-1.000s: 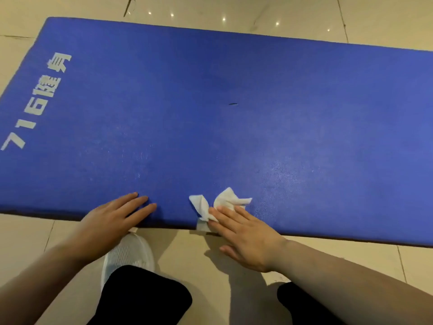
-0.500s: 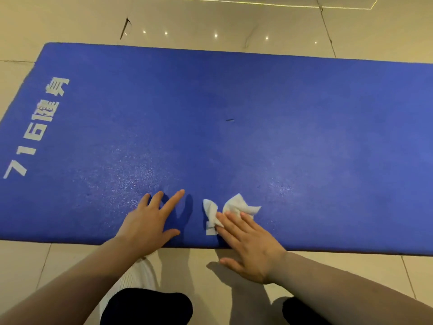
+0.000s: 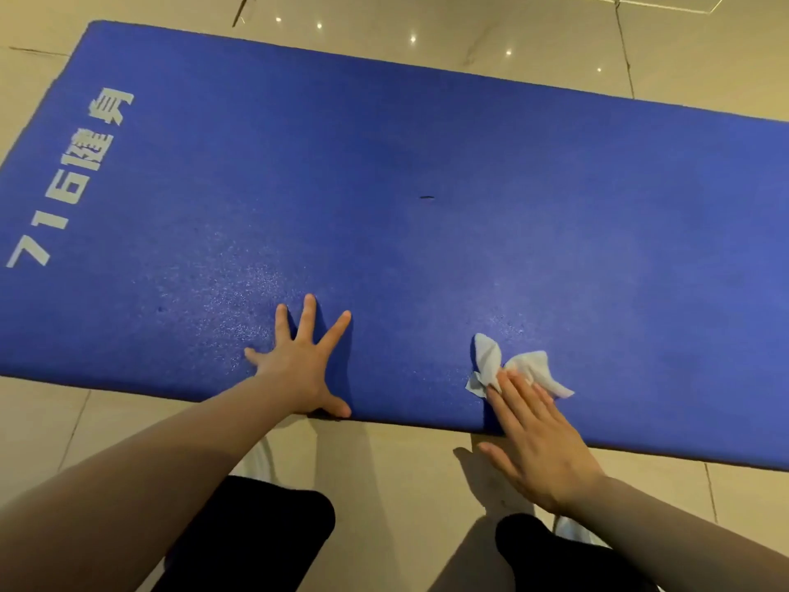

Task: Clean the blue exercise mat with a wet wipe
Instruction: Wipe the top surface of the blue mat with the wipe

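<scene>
The wiping step is under way: the right hand is pressing flat, straight fingers on the crumpled white wet wipe, which is lying on the near edge of the flat blue foam exercise mat. The left hand, fingers spread, is bracing the mat alongside. A small dark mark, possibly debris, is sitting well beyond both hands; the next stroke probably needs to push outward towards it
</scene>
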The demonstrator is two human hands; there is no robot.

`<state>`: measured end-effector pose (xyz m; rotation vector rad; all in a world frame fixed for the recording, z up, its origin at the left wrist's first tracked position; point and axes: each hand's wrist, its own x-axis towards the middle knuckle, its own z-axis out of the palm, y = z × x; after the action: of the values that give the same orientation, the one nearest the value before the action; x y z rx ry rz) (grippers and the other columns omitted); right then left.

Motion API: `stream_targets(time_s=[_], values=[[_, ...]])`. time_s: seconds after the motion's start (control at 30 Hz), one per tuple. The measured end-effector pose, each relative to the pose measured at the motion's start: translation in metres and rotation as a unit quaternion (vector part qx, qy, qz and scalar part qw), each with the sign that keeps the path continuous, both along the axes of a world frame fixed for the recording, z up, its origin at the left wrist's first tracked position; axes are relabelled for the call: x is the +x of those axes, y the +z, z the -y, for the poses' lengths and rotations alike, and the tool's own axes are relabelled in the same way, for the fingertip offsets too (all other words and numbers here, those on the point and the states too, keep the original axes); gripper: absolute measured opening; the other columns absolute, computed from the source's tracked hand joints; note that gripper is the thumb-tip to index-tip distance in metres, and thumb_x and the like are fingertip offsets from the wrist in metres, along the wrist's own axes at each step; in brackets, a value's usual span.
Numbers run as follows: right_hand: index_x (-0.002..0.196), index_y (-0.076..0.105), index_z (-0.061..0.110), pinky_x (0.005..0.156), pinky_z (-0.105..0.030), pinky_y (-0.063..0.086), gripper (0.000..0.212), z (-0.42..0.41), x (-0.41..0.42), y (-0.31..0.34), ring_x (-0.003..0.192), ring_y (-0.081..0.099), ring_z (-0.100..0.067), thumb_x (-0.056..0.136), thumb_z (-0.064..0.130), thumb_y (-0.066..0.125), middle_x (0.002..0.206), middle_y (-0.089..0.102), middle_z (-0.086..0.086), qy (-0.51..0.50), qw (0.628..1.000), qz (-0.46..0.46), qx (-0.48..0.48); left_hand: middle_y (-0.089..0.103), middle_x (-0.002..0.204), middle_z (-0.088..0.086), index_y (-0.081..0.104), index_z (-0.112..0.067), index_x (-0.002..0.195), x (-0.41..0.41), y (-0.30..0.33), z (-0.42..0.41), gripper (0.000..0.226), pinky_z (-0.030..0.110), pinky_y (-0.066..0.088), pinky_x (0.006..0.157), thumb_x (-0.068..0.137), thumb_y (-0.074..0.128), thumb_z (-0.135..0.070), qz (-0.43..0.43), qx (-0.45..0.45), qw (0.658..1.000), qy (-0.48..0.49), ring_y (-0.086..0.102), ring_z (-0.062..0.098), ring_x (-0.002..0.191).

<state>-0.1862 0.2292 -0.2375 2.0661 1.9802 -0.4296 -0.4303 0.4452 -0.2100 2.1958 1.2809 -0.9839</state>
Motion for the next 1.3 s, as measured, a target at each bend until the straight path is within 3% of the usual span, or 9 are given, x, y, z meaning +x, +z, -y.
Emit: stream_targets(time_s=[0.17,0.27,0.4,0.6,0.73,0.83,0.97,1.07,1.3], values=[[0.138,0.054,0.012,0.116,-0.046,0.026,0.073,-0.047,-0.047,-0.002,0.141,0.035,-0.028,0.100,0.057,0.011,0.153,0.038,-0.009,0.187,0.982,-0.027,0.014,-0.040,0.152,0.002,-0.025,-0.047,0.145,0.004,-0.002,-0.002,0.132,0.074,0.022,0.105,0.064,0.077,-0.067,-0.005,-0.004,1.000,0.015,-0.027,0.041,0.142],[0.151,0.033,0.014,0.119,-0.045,0.008,0.072,-0.071,-0.063,-0.002,0.148,0.005,-0.025,0.098,0.056,0.007,0.161,0.012,-0.007,0.232,0.971,-0.047,0.016,-0.040,0.153,0.001,-0.026,-0.048,0.144,0.002,-0.004,-0.002,0.133,0.074,0.022,0.106,0.062,0.076,-0.070,-0.006,0.006,1.000,0.013,-0.027,0.040,0.143],[0.143,0.047,0.017,0.117,-0.042,0.030,0.064,-0.042,-0.031,0.002,0.142,0.035,-0.024,0.103,0.049,0.008,0.153,0.037,-0.005,0.227,0.973,-0.050,-0.018,-0.040,0.152,0.001,-0.027,-0.048,0.144,0.000,-0.006,-0.002,0.132,0.073,0.021,0.106,0.063,0.075,-0.070,-0.003,0.006,1.000,0.010,-0.027,0.040,0.143],[0.149,0.035,0.011,0.120,-0.033,0.018,0.072,0.009,0.027,0.007,0.145,0.024,-0.025,0.101,0.060,0.014,0.154,0.026,-0.008,-0.004,0.999,-0.052,-0.012,-0.040,0.153,0.002,-0.025,-0.046,0.145,0.004,-0.003,-0.003,0.132,0.073,0.021,0.106,0.063,0.076,-0.069,0.002,0.001,1.000,0.009,-0.027,0.040,0.143],[0.154,0.003,0.017,0.116,-0.026,-0.014,0.097,-0.037,0.002,0.004,0.144,-0.018,-0.012,0.080,0.079,-0.009,0.158,-0.010,0.005,-0.102,0.990,-0.095,0.000,-0.039,0.153,0.001,-0.021,-0.047,0.147,0.004,-0.001,-0.003,0.132,0.075,0.022,0.105,0.062,0.079,-0.066,-0.001,-0.008,1.000,0.018,-0.026,0.040,0.143],[0.153,0.028,0.010,0.122,-0.049,0.011,0.102,-0.077,-0.043,0.005,0.150,0.004,-0.027,0.084,0.077,-0.007,0.162,0.013,-0.007,0.027,0.990,-0.141,-0.002,-0.039,0.153,0.001,-0.020,-0.047,0.147,0.004,-0.001,-0.004,0.131,0.075,0.022,0.105,0.062,0.079,-0.066,-0.001,-0.008,1.000,0.019,-0.026,0.040,0.143],[0.154,0.026,0.016,0.121,-0.042,0.007,0.091,-0.095,-0.083,0.007,0.151,0.007,-0.025,0.081,0.065,0.003,0.164,0.011,-0.004,0.076,0.982,-0.169,-0.038,-0.042,0.151,0.000,-0.024,-0.048,0.145,0.004,-0.003,-0.004,0.133,0.075,0.020,0.105,0.061,0.078,-0.068,-0.002,-0.008,1.000,0.024,-0.029,0.039,0.142],[0.136,0.055,0.008,0.107,-0.051,0.041,0.072,-0.080,-0.050,-0.002,0.136,0.044,-0.033,0.096,0.058,0.021,0.146,0.048,-0.014,0.066,0.988,-0.139,0.011,-0.045,0.149,-0.003,-0.026,-0.051,0.143,0.002,-0.004,-0.004,0.134,0.075,0.016,0.105,0.061,0.080,-0.065,0.014,-0.022,0.999,0.042,-0.032,0.037,0.141],[0.154,0.023,0.013,0.122,-0.039,0.007,0.083,-0.037,0.042,0.007,0.150,0.005,-0.022,0.092,0.069,0.020,0.163,0.015,-0.006,-0.264,0.960,-0.094,0.017,-0.046,0.148,-0.004,-0.030,-0.052,0.140,0.004,0.000,-0.002,0.137,0.076,0.013,0.104,0.061,0.082,-0.062,0.014,-0.036,0.998,0.059,-0.034,0.035,0.141]])
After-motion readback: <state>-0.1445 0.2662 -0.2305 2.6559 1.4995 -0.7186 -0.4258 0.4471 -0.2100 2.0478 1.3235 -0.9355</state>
